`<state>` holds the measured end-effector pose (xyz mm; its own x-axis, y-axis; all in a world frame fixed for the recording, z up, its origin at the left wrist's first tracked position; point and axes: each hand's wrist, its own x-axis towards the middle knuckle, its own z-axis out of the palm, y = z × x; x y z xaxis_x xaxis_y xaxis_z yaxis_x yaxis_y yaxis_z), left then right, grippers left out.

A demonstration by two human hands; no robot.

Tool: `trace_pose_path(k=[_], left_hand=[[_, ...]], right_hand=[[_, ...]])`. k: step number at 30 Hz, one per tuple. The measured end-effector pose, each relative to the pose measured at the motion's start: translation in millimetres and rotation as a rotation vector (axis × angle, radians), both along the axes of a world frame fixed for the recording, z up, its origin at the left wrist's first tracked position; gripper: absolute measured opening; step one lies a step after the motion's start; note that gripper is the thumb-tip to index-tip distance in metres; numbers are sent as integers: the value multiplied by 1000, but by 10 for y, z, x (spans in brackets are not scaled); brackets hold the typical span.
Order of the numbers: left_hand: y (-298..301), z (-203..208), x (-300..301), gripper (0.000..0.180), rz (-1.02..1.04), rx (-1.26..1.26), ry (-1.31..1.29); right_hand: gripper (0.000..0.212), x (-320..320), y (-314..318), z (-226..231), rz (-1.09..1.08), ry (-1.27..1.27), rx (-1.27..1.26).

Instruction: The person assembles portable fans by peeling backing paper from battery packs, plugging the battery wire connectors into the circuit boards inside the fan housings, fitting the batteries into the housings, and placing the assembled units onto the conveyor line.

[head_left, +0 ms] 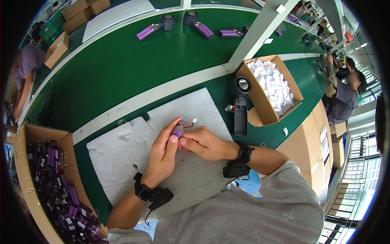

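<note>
A purple battery pack [177,130] stands on end between my hands, over a white foam sheet [203,105]. Red and dark wires rise from its top to a small white plug [194,120]. My left hand [163,153] is closed around the pack, thumb against its near side. Fingers curled, my right hand [206,144] pinches the pack's lower right side. The two hands hide most of its length. Black bands with small boxes sit on both wrists.
To the left, a cardboard box [46,128] holds many purple battery packs. At right stand a carton of white paper pieces [271,87], a black open housing [240,117] and a round dark part [242,84]. Purple assemblies [149,31] line the far bench; other people work on both sides.
</note>
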<state>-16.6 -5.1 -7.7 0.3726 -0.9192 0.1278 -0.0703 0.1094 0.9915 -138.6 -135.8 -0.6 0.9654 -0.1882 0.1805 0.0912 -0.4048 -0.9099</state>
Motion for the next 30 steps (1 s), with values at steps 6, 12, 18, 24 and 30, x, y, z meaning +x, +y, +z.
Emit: trace_pose_path(k=[6,12,18,24,30], left_hand=[[-8,-3,8,41,-6,-7,-27],[-14,-25,-17,41,0,-45,-49],[-12,-25,5,41,-33,-46,-36],[-22,-4,-9,42,-29,-59,-18],[-27,-47,-43,42,-20,-66,1]], right_hand=[[20,-1,-9,-3,-12,-10,-4],[19,-11,-14,-38,-14,-39,24],[16,-17,-4,-13,-41,-24,113],[15,-37,-58,18,-3,3,30],[13,-71,-59,-42,-23,-18,-8]])
